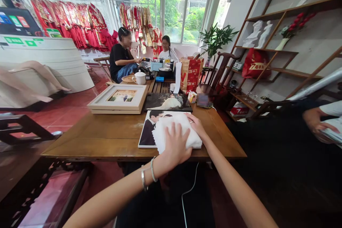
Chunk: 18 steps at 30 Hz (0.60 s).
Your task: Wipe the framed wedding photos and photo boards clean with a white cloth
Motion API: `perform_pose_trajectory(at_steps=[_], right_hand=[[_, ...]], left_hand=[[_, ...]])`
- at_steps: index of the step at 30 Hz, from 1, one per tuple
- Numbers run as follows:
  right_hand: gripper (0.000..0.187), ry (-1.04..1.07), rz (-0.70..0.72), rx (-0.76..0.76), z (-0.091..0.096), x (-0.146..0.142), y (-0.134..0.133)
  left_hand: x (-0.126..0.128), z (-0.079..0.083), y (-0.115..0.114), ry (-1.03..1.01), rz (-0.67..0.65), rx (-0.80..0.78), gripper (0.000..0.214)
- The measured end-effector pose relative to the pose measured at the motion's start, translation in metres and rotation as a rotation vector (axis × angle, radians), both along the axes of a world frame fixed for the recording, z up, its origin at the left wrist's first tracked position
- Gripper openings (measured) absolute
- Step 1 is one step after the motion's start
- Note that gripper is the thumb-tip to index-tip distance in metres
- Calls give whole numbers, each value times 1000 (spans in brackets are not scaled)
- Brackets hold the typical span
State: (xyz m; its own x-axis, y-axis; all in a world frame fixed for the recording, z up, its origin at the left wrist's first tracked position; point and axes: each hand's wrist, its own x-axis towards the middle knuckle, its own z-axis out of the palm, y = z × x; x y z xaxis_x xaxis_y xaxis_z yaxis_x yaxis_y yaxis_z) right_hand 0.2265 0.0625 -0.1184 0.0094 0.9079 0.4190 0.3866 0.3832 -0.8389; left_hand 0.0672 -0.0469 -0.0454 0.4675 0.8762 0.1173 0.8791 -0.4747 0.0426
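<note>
A folded white cloth (173, 131) with a jagged left edge lies over the right part of a photo panel (147, 131) on the wooden table. My left hand (176, 141) presses on the cloth with its fingers spread flat. At the cloth's upper right edge, my right hand (196, 125) has its fingers curled over the border, its thumb side partly hidden. The cloth covers much of the picture, which shows a person in a dark suit. Just behind lies a dark photo panel (168, 102) with a white gown, and to its left a pale framed picture (120, 96).
The wooden table (107, 142) also bears a small carton (192, 97) at its back right. Beyond stand a lidded white cup (140, 77) and a red paper bag (191, 74). Two people sit at the back. Another person's hand (319, 124) shows at right. A white cable (187, 194) hangs below.
</note>
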Motion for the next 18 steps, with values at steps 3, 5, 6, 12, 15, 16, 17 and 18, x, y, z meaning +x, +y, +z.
perform_pose_trajectory(at_steps=[3, 5, 6, 12, 15, 16, 17, 18], right_hand=[[34, 41, -10, -7, -2, 0, 1], [35, 49, 6, 7, -2, 0, 1], [36, 51, 13, 14, -2, 0, 1], [39, 67, -49, 49, -3, 2, 4], [38, 49, -77, 55, -4, 2, 4], [38, 36, -78, 58, -4, 2, 4], [38, 22, -78, 61, -4, 2, 4], [38, 7, -77, 63, -4, 2, 4]], left_hand=[[-3, 4, 24, 32, 0, 16, 64], [-8, 3, 43, 59, -23, 31, 63], [-12, 3, 54, 74, -45, 32, 63], [-27, 0, 111, 88, -315, 79, 61], [-27, 0, 121, 76, -374, 100, 59], [-26, 0, 119, 74, -373, 100, 58], [-26, 0, 116, 71, -366, 98, 57], [-26, 0, 111, 69, -355, 94, 57]])
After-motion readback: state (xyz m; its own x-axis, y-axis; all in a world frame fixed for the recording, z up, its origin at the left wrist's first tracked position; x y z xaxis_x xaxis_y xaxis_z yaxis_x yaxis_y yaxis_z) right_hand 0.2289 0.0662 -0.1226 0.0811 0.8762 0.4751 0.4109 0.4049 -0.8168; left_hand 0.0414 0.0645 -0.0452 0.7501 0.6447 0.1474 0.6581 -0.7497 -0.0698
